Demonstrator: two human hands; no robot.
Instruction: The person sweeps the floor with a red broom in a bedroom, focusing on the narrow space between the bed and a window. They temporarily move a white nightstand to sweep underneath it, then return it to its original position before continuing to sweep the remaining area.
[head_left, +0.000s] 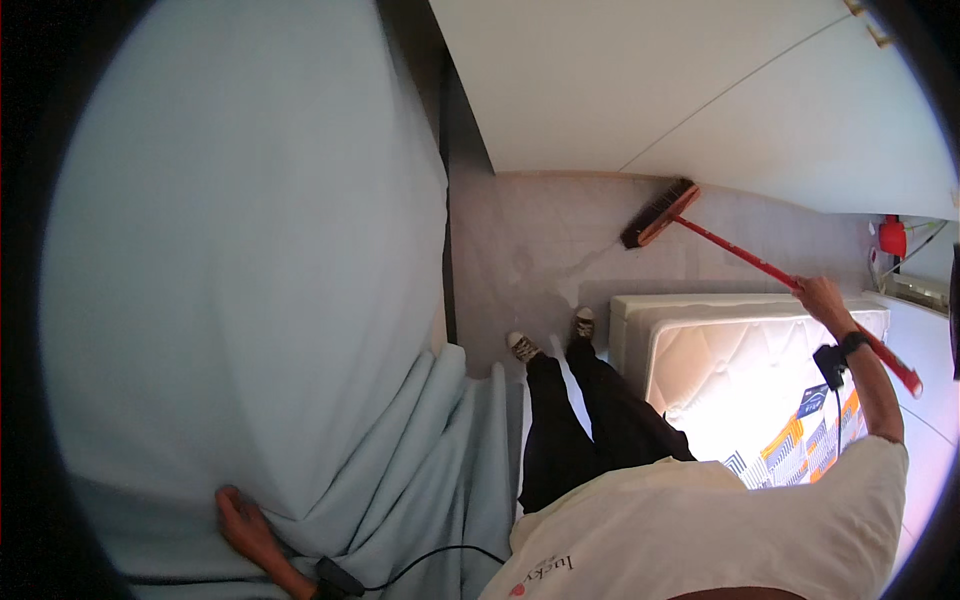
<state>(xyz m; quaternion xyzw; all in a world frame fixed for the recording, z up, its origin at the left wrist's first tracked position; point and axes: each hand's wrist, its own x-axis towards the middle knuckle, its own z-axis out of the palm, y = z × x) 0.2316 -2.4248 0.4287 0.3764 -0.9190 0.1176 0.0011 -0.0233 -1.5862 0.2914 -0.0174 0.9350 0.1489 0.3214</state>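
My right hand (822, 304) is closed around the upper part of the red broom handle (750, 256). The push broom's head (660, 214), with dark bristles in a reddish block, rests on the floor near the white panels. At lower left, my left hand (251, 529) lies against a light blue cloth cover (247, 285), its fingers curled. Whether they pinch the fabric is hard to make out. The cloth spreads smoothly over a large flat surface and gathers into deep folds (420, 465) beside my legs.
White panels (645, 82) border the grey floor (525, 225). A quilted mattress (720, 360), with a patterned cloth on it, stands right of my legs. A red container (892, 236) sits at far right. A black cable (442, 550) runs from my left wrist over the folds.
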